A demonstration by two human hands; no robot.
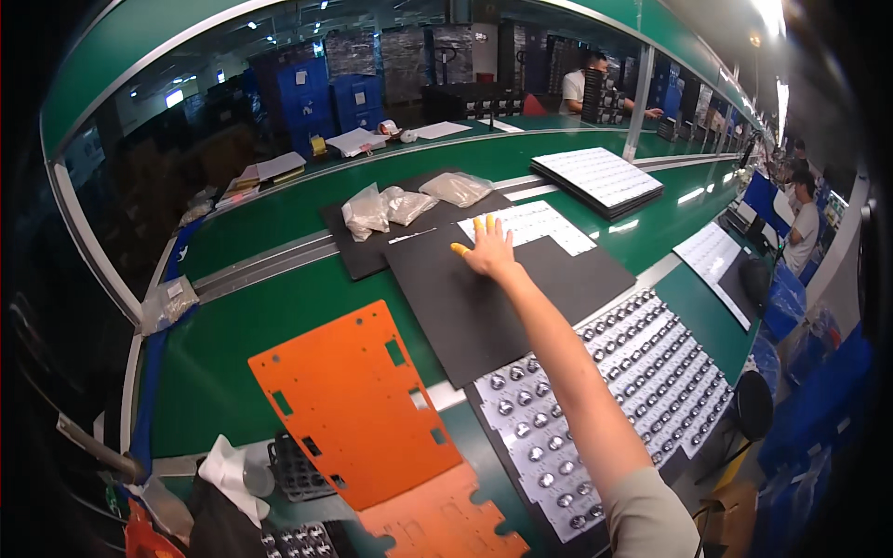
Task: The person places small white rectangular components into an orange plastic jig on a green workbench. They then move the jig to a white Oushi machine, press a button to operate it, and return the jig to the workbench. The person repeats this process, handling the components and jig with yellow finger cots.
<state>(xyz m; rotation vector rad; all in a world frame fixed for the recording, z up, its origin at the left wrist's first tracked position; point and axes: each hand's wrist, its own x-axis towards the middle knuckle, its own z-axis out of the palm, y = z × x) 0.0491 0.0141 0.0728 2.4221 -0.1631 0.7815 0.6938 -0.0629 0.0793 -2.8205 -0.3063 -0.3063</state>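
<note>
1. At the near left of the green desk [279, 321] lies an orange cut-out plate [358, 400], with a second one like it just nearer, and a small dark parts tray [296, 470] partly under its left edge.
2. Farther back, three clear bags of small parts [402, 205] rest on a black mat [372, 237].
3. The right hand [488, 249] stretches far out, fingers spread and flat, yellow finger cots on the tips, pressing at the edge where a white panel sheet [535, 226] meets the black foam sheet [507, 298]. It grips nothing yet.
4. The step looks like reaching for that white sheet; lifting it would call for curling the fingertips under its near edge.
5. At the near right lies a white panel of round lenses [614, 391].
6. The left hand is out of view.
</note>
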